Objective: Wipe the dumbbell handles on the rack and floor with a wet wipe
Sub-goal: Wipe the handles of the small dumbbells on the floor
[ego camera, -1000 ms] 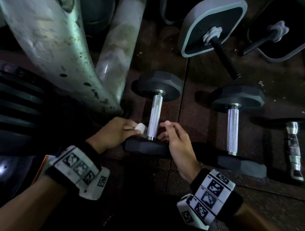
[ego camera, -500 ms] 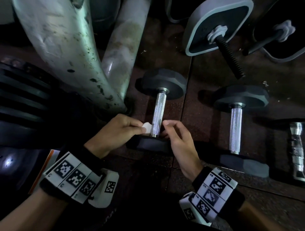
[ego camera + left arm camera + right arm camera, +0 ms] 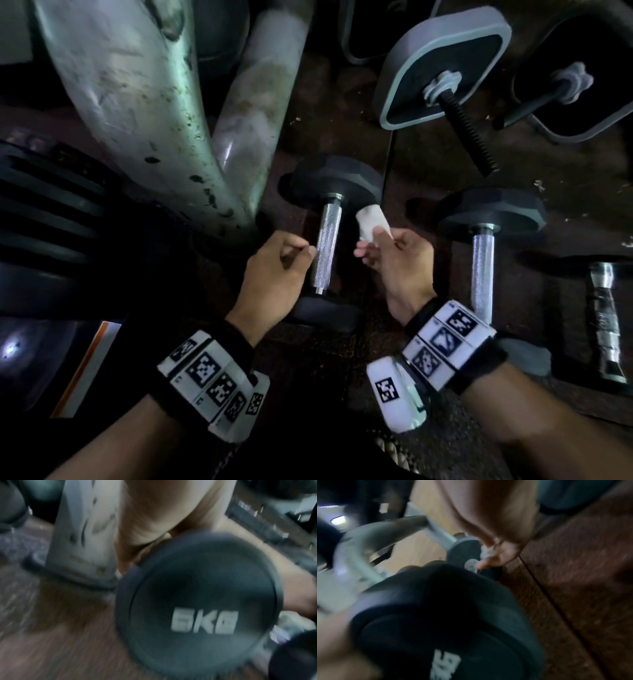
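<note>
Left hand (image 3: 274,270) curled beside knurled handle (image 3: 327,248), right hand (image 3: 394,263) pinching wet wipe (image 3: 371,222): loosely held, could slip onto gritty floor (image 3: 428,171).

Head view looks steeply down on floor and dumbbell (image 3: 329,240); both wrist views sit low, close behind its near weight (image 3: 202,605), blurred, sharing it.

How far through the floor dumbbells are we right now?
Done: cannot tell; no handle visibly shows wiping. In hand: the right hand pinches the wet wipe beside the nearest dumbbell's handle, off the metal, while the left hand touches that handle. Possibly left: the second dumbbell and the taped handle further right.
</note>
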